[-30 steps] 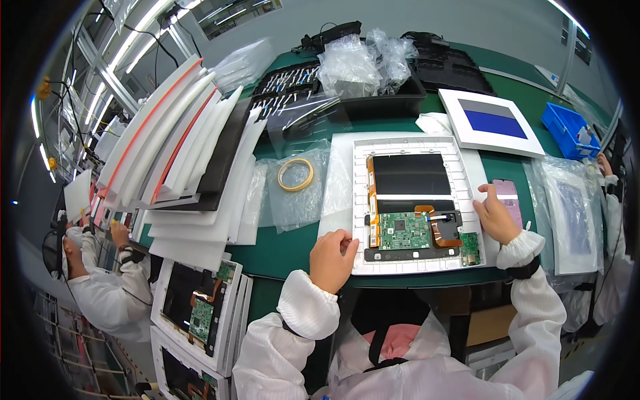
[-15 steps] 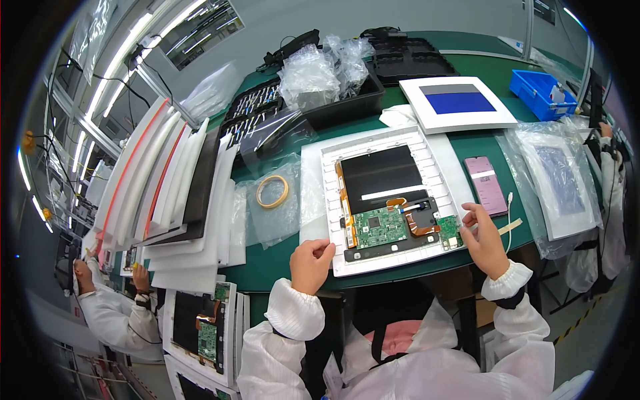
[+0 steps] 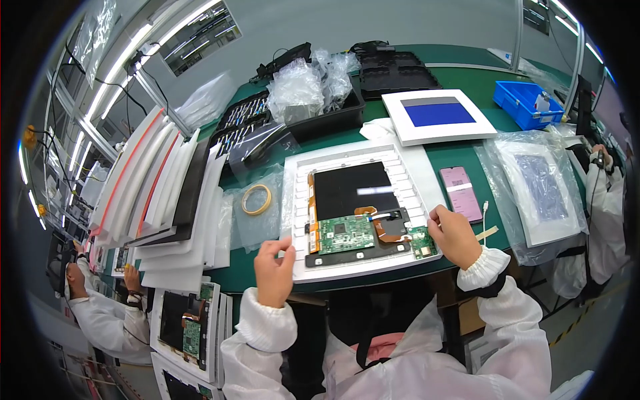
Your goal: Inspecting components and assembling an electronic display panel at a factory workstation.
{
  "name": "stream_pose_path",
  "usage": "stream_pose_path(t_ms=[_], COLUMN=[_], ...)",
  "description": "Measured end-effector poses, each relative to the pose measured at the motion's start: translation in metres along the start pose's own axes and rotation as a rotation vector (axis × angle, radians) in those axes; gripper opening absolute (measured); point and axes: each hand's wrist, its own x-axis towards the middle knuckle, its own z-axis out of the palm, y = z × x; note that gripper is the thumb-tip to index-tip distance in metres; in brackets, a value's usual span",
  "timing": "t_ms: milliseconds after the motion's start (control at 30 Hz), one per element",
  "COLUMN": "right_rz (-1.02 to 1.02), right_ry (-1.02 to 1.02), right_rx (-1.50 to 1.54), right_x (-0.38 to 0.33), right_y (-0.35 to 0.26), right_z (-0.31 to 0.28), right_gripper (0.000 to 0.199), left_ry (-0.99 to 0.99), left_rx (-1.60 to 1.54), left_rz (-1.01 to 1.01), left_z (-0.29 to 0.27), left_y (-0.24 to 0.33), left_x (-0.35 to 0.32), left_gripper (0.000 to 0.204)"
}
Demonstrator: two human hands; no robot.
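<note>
A white plastic frame [image 3: 417,190] lies on the table before me. In it are a black panel [image 3: 350,187], a green circuit board [image 3: 345,233], orange flex cables and a small green board [image 3: 422,244] at the lower right corner. My left hand [image 3: 273,272] is closed at the frame's lower left edge, thumb against the rim. My right hand [image 3: 456,237] grips the right edge beside the small board, with its fingers bent over the rim. The undersides of both grips are hidden.
Left of the frame lie a tape roll [image 3: 257,199] and plastic bags; white foam sheets [image 3: 150,193] stand farther left. A phone [image 3: 461,194], bagged panel [image 3: 543,190], blue bin [image 3: 527,105] and white-framed panel [image 3: 437,117] are rightward. A co-worker's hand [image 3: 132,277] is at left.
My right hand has closed from spread fingers onto the frame's edge. The frame sits slightly nearer the tape roll. The whole view has shifted too.
</note>
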Motion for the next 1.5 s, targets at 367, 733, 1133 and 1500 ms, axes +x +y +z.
stream_pose_path(t_ms=[367,733,1133,1500], right_rz=[0.461,0.596,0.799,0.837], right_ry=[-0.081,-0.055,-0.208,-0.46], right_rx=[1.443,1.778,1.607,1.444], right_x=[-0.046,-0.068,-0.056,-0.035], right_y=[-0.041,-0.059,-0.06,-0.069], right_z=[-0.008,0.035,0.065,0.053], right_gripper=[0.06,0.043,0.035,0.04], left_ry=[0.003,-0.036,-0.111,-0.105], left_rx=[-0.353,-0.888,-0.486,-0.281], left_rz=[0.161,-0.41,-0.372,-0.234], left_z=[-0.059,-0.021,0.028,0.013], left_y=[0.03,-0.023,-0.041,-0.053], left_x=[0.009,0.055,0.04,0.045], left_gripper=[0.07,0.054,0.032,0.021])
